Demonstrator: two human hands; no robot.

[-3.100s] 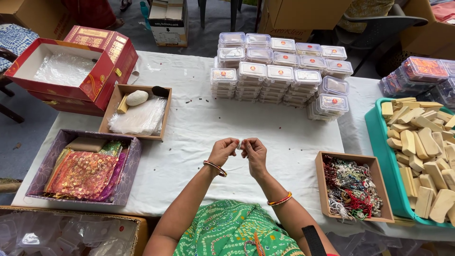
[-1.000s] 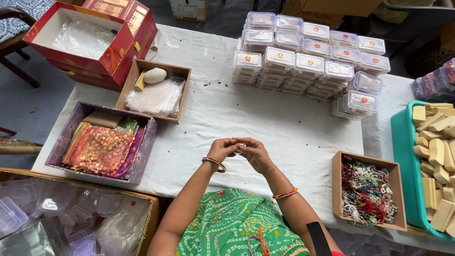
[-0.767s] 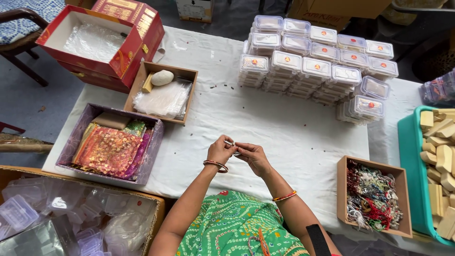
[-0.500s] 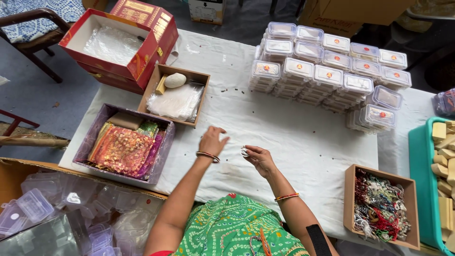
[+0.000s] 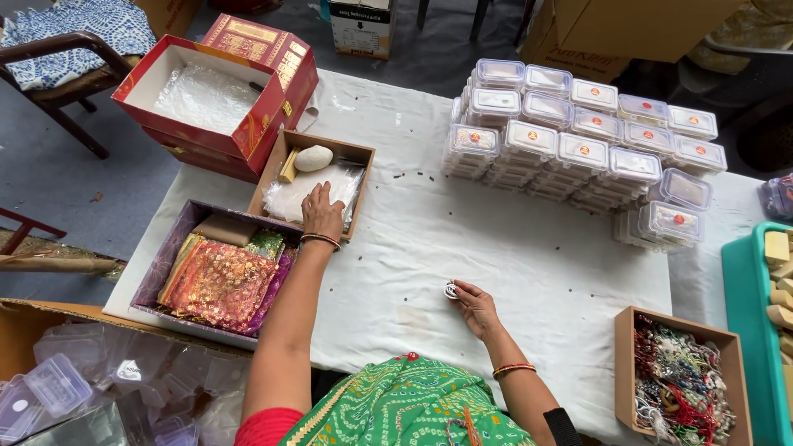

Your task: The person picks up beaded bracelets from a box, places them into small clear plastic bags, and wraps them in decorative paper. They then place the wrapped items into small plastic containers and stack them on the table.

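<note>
Now we sit at the white-clothed table (image 5: 496,248), stacked clear lidded boxes (image 5: 578,140) at its far side. Our left hand (image 5: 322,211) lies flat, fingers spread, on the clear pouches (image 5: 310,190) in the small brown tray (image 5: 359,157) — gripping nothing. Our right hand (image 5: 475,301) pinches a small coiled trinket (image 5: 451,290) at its fingertips, just above the cloth.

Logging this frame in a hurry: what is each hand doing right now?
Left hand: open, fingers flat on the clear bags in the brown tray.
Right hand: closed on a small ring-shaped piece.
</note>
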